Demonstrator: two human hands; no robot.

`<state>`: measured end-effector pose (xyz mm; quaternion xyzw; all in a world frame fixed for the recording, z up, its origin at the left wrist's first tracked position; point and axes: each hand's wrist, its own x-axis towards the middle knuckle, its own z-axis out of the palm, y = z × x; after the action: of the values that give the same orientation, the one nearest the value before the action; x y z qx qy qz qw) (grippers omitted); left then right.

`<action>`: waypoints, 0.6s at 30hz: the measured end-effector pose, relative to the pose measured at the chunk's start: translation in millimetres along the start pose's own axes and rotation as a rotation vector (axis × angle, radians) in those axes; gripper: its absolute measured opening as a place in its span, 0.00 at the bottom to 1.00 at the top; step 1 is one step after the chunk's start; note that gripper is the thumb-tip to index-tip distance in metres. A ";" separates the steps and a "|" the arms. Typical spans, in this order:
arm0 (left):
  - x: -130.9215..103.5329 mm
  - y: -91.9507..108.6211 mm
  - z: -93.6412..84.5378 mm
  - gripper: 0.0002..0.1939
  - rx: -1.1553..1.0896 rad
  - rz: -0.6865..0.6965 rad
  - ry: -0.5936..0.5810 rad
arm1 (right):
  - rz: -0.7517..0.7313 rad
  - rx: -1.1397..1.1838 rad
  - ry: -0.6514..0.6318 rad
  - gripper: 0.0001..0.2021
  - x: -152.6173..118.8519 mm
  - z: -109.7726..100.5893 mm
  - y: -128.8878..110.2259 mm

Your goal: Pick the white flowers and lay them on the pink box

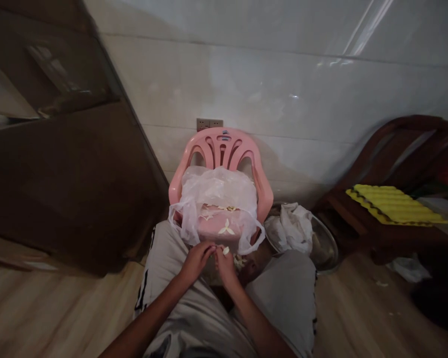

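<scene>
In front of my knees, my left hand [197, 259] and my right hand [225, 266] meet at the fingertips. The left fingers are pinched together, and what is between them is too small to make out. A small cream petal-like piece [226, 250] shows at the fingers of my closed right hand. Just beyond lies a cream piece with three petals [226, 228] on the seat of a pink plastic chair [218, 229]. A translucent white plastic bag [220, 184] spreads over the chair, with more cream pieces [208, 216] at its mouth.
A metal basin [326, 243] holding a whitish bag [293, 223] stands right of the chair. Further right, a yellow egg-tray-like sheet [395, 205] rests on a dark wooden chair [353, 219]. A dark cabinet-like panel [70, 189] is at left, a tiled wall [283, 89] behind.
</scene>
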<state>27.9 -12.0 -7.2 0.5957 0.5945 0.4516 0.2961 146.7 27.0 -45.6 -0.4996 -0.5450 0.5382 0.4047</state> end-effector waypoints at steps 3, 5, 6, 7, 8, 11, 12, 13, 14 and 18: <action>-1.9 1.2 1.8 0.11 0.065 0.026 0.007 | 0.172 0.093 -0.036 0.13 2.6 2.4 2.1; -2.7 -0.9 3.4 0.11 0.065 0.005 0.037 | 0.178 0.092 -0.050 0.14 3.8 3.0 2.0; -2.6 -1.9 3.8 0.11 0.051 -0.007 0.056 | 0.154 0.075 -0.055 0.14 4.2 3.2 2.0; -2.1 -1.8 3.5 0.12 0.028 -0.024 0.076 | 0.105 0.041 -0.055 0.14 4.3 3.3 2.1; -1.2 0.1 2.5 0.12 -0.005 -0.048 0.096 | 0.039 -0.008 -0.052 0.15 4.2 3.4 2.6; -0.5 22.8 -4.3 0.17 -0.160 -0.167 0.172 | -0.123 -0.152 -0.053 0.17 2.8 3.4 6.7; -3.1 36.2 -7.1 0.18 -0.231 -0.206 0.189 | -0.169 -0.189 -0.065 0.17 2.1 3.2 8.8; -8.6 51.6 -9.9 0.20 -0.289 -0.234 0.192 | -0.214 -0.224 -0.079 0.17 1.2 3.0 11.0; -17.4 67.8 -12.7 0.21 -0.319 -0.252 0.170 | -0.253 -0.255 -0.087 0.17 0.3 2.7 13.0; -87.2 118.5 -24.7 0.23 -0.261 -0.195 -0.056 | -0.315 -0.407 -0.060 0.11 -3.1 1.4 16.5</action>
<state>68.1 -115.6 92.3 0.5042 0.5774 0.4775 0.4295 147.6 22.4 -61.8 -0.4634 -0.7249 0.3623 0.3584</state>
